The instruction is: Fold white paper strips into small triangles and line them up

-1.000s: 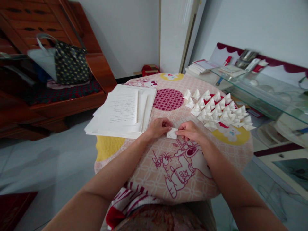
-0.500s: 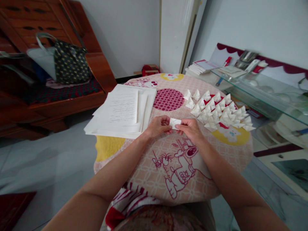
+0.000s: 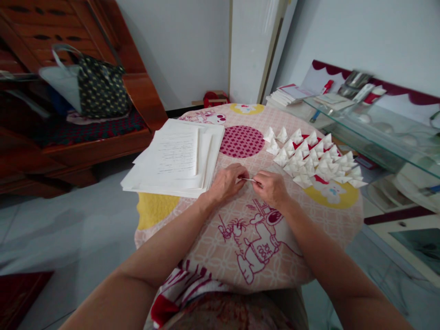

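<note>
White and thin, a small piece of paper is showing almost edge-on in the head view, stretching between the person's two bare hands above the near middle of the table. The left hand is pinching its nine o'clock end, fingers curling in and closing on it. The right hand is clamping the three o'clock end between thumb and fingers. A short strip of the paper is lying bare between the two grips, and the hands are staying apart from each other. Whether the paper is touching the cloth below, one cannot tell.

Taking the paper as the middle of the dial, a stack of paper sheets is lying at ten o'clock on the tablecloth, its top sheet bearing lines of writing. At two o'clock, many pointed folded papers are standing close together, some overlapping. A maroon cartoon dog is showing on the cloth at six o'clock, and a checked magenta circle at twelve.

Farther off at ten o'clock, a dotted bag is sitting on a wooden bench. Toward half past two, a glass shelf is jutting beside the table.
</note>
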The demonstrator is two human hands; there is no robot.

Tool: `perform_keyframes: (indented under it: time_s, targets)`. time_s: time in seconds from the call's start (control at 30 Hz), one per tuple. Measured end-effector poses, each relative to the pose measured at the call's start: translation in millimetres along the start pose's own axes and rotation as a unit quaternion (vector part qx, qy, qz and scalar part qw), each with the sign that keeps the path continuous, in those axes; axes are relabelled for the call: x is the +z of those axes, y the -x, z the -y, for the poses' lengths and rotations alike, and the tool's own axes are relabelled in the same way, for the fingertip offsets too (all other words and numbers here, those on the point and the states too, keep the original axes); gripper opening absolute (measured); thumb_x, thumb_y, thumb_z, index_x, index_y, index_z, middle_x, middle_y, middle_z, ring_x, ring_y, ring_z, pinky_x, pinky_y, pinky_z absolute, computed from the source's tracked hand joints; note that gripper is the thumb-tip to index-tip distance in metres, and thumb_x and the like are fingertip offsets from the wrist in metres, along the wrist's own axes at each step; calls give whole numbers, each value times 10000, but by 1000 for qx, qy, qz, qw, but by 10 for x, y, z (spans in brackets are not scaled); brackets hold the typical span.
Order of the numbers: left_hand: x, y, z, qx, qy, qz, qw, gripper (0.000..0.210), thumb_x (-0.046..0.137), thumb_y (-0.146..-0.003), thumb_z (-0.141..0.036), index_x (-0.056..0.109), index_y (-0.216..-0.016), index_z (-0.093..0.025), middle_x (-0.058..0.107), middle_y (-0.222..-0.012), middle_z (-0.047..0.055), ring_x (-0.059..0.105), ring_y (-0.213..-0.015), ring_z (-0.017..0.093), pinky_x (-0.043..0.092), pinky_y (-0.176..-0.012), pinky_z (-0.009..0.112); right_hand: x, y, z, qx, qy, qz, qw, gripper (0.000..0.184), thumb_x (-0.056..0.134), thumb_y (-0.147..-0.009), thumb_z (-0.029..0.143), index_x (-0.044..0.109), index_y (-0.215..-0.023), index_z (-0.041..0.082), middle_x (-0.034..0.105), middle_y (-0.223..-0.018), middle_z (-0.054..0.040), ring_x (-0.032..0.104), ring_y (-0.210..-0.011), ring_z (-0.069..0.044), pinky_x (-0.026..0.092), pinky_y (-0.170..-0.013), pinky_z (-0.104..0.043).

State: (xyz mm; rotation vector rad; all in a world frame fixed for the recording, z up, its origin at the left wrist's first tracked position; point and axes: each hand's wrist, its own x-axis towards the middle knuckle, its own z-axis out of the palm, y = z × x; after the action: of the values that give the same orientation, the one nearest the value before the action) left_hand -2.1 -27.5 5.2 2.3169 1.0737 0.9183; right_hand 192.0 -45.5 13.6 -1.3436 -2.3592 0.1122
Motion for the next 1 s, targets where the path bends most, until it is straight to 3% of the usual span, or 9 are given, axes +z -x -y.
perform_keyframes:
  time_s: [0.1, 0.2, 0.33, 0.4, 0.77, 1.0]
  targets:
    - [22, 13, -9, 23, -49, 18, 998, 185, 532, -781, -39, 644, -863, -161, 662, -881, 67, 590, -883, 188, 474, -835, 309, 2, 25, 34, -50, 58, 16, 997, 184, 544, -881, 104, 685, -779, 163, 623, -815, -82, 524, -765, -191, 332, -669, -303]
    - [24, 38, -31, 22, -92, 59, 994, 193, 529, -776, -29, 648, -856, -157, 653, -878, 76, 593, -871, 197, 471, -803, 306, -13, 49, 73, -77, 72, 69, 992, 171, 566, -895, 96, 723, -861, 154, 643, -870, -94, 549, -803, -196, 360, -695, -306]
    - [-35, 81, -46, 21, -94, 148, 984, 128, 600, -788, -69, 681, -841, -153, 664, -858, 65, 606, -823, 189, 467, -765, 294, -47, 73, 77, -62, 32, 153, 986, 75, 688, -882, 165, 758, -907, 179, 640, -871, -58, 561, -761, -170, 377, -687, -292]
    - [-70, 94, -33, 19, -80, 167, 983, 128, 623, -789, -79, 710, -843, -157, 673, -856, 57, 617, -808, 180, 466, -749, 286, -60, 80, 55, -54, 15, 170, 984, 52, 726, -873, 191, 771, -897, 186, 635, -855, -47, 558, -734, -162, 380, -682, -291]
    - [-136, 90, -34, 49, -92, 203, 974, 215, 625, -864, -119, 805, -898, -231, 697, -849, 45, 641, -782, 169, 424, -678, 264, -58, 76, -27, -52, -49, 181, 981, 158, 695, -875, 159, 773, -741, 190, 631, -783, -35, 553, -700, -144, 397, -691, -283]
    - [-124, 73, -12, 18, -60, 190, 980, 202, 614, -874, -155, 806, -899, -210, 722, -851, 47, 649, -789, 167, 442, -706, 263, -39, 63, -61, -15, -99, 164, 981, 205, 654, -845, 129, 743, -666, 175, 643, -749, -33, 571, -684, -140, 392, -666, -275]
